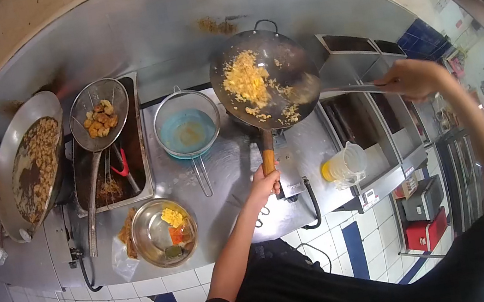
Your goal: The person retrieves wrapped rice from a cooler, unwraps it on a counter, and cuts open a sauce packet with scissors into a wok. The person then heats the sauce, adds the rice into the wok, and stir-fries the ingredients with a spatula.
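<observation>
My left hand (265,187) is wrapped round the wooden handle of a dark wok (286,54), which is tilted over the stove at the top centre. Yellow and tan crumbly food (247,81), resembling egg fried rice, lies mostly on the wok's left side, with loose bits scattered lower down. Out to the right, my right hand (412,79) is closed on the handle of a long metal ladle (350,89). The ladle's head reaches over the wok's right side and is blurred, so whether it touches the wok is unclear.
Left of the wok, a mesh strainer (166,109) rests over a blue bowl. A steel bowl (141,235) holds colourful ingredients. Farther left are a skimmer (79,124) with fried pieces and a large pan (3,159) of food. A plastic jug (352,160) stands beside the fryers (385,120).
</observation>
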Demonstrator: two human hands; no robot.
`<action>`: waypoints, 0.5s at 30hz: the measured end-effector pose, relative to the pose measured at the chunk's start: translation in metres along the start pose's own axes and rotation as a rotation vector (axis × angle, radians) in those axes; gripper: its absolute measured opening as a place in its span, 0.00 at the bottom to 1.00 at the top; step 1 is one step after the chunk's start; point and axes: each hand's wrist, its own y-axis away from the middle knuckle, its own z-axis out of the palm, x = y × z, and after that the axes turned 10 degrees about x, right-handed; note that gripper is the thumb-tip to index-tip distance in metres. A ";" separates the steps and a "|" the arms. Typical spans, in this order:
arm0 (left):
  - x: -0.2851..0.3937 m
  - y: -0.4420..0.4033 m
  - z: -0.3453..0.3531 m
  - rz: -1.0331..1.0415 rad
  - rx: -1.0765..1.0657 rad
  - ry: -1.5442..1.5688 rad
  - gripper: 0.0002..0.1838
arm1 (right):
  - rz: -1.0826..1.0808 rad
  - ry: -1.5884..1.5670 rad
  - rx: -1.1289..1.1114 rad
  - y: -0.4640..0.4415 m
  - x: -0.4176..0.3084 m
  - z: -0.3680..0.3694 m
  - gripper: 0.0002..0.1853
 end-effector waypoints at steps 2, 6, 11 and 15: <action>0.006 -0.002 -0.007 0.016 0.004 -0.018 0.22 | 0.159 -0.032 -0.268 -0.005 -0.006 -0.033 0.20; 0.019 0.001 -0.018 -0.033 -0.027 -0.053 0.21 | -0.047 -0.388 -0.298 -0.047 0.017 0.040 0.24; 0.019 -0.003 -0.016 -0.058 -0.026 -0.051 0.21 | -0.022 -0.449 0.198 -0.069 -0.058 0.136 0.24; 0.015 -0.004 -0.021 -0.087 -0.033 -0.037 0.21 | -0.128 0.213 0.496 -0.048 -0.071 0.119 0.25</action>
